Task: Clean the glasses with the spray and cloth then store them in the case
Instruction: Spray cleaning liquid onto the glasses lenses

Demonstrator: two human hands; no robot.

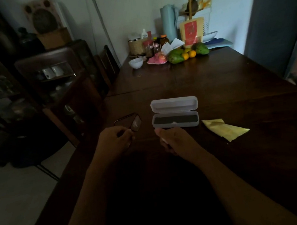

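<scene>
Dark-framed glasses [133, 123] are held just above the dark wooden table [231, 87], with my left hand [115, 142] gripping them at one side. My right hand [173, 139] is closed around a small spray bottle [163, 140]; only a pale sliver shows between the fingers, with the thumb on top. A translucent white glasses case [174, 112] lies open right behind my right hand, its dark lining showing. A yellow cloth [224, 129] lies crumpled flat on the table to the right of the case.
At the table's far end stand a white bowl [136, 63], jars, a pink tray and green and orange fruit [186, 53]. A dark cabinet [55, 81] and a chair stand left of the table, beyond its left edge.
</scene>
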